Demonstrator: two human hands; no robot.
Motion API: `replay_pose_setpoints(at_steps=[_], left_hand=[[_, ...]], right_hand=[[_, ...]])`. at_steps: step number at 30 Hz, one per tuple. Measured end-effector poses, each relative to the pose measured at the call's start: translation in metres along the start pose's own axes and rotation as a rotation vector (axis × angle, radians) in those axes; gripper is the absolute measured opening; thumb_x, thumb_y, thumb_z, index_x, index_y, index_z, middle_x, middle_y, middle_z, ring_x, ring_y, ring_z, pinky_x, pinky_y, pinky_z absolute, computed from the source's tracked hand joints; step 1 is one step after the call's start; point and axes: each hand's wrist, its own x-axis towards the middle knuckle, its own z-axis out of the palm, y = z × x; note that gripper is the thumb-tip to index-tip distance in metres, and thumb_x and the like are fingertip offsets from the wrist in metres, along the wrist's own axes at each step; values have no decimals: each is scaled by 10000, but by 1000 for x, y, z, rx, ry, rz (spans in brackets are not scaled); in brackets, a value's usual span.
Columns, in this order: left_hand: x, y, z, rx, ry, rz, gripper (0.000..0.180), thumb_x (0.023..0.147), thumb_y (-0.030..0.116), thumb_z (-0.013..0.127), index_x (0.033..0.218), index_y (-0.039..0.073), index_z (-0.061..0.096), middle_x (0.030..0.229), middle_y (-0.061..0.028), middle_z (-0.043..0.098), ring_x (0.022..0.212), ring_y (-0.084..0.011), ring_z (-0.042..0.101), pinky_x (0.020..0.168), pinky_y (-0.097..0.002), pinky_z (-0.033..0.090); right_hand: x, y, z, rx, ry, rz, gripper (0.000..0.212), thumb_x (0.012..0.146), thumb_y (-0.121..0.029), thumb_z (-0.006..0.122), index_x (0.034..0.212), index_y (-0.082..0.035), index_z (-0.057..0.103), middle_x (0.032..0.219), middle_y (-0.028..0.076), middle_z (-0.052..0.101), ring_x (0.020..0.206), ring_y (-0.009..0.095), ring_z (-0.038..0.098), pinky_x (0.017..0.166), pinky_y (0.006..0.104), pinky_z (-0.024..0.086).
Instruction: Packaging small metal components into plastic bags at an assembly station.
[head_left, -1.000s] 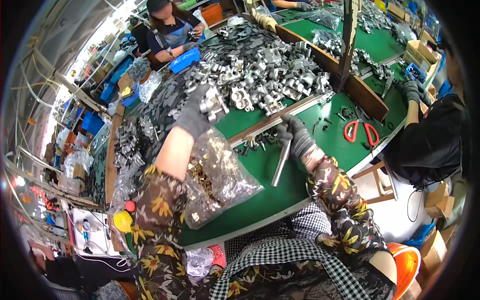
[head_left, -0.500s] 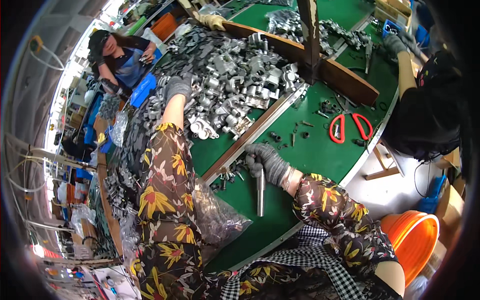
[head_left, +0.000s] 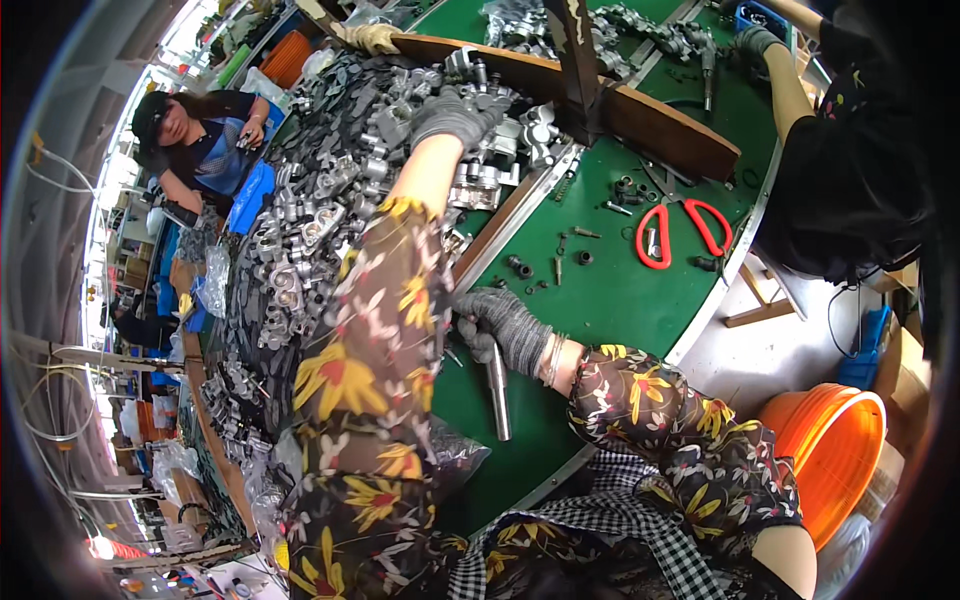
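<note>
My left hand, in a grey knitted glove, reaches over a large pile of silver cast-metal parts. Its fingertips blend in with the grey parts, so whether they grip one is hard to say. Closer to me, my right hand, gloved the same way, is closed round the upper end of a smooth silver metal bar. The bar slants down over the green tabletop, and its top is hidden in the glove. Small dark fittings and screws lie beyond the right hand.
Red-handled scissors lie at the right. A metal-edged wooden strip and a brown board with a post divide the table. Co-workers sit at far left and right. A clear plastic bag and orange tubs are near me.
My left hand has moved right and farther away across the pile of parts. My right hand still holds the bar, which now tilts more. The whole view has shifted a little.
</note>
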Motion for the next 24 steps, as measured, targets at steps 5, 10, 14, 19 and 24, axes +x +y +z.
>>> replay_pose_setpoints(at_steps=[5, 10, 14, 19, 24], left_hand=[[20, 8, 9, 75, -189, 74, 747, 708, 568, 648, 1179, -8, 572, 1264, -203, 526, 1195, -333, 493, 1017, -371, 377], [33, -39, -19, -377, -452, 42, 571, 700, 430, 760, 1097, 37, 640, 992, -129, 667, 881, -238, 621, 860, -340, 467], [35, -53, -10, -250, -235, 166, 541, 722, 408, 741, 1095, 30, 637, 949, -123, 672, 847, -224, 616, 853, -342, 462], [15, -6, 4, 71, -187, -3, 641, 723, 402, 694, 1227, 35, 549, 1320, -176, 486, 1218, -318, 477, 1016, -405, 383], [29, -32, -12, 164, -102, 37, 475, 761, 225, 632, 1176, 1, 578, 1258, -201, 528, 1168, -315, 521, 971, -386, 430]], right_hand=[[-6, -4, -4, -215, -10, -174, 229, 891, -227, 530, 744, -60, 476, 546, 40, 490, 380, 121, 409, 365, 261, 341], [-8, -11, 1, -82, 57, -45, 214, 875, -221, 583, 733, -89, 492, 541, 20, 489, 373, 109, 420, 354, 252, 346], [-2, -11, 0, -63, 60, -31, 215, 861, -232, 597, 731, -99, 488, 537, 15, 488, 366, 106, 405, 346, 260, 342], [-8, -12, -4, -64, 74, -46, 230, 861, -225, 593, 712, -100, 469, 535, 18, 485, 368, 114, 403, 343, 265, 325], [-7, -8, 5, -46, 29, -39, 247, 868, -225, 588, 699, -98, 461, 522, 23, 475, 368, 115, 407, 340, 260, 320]])
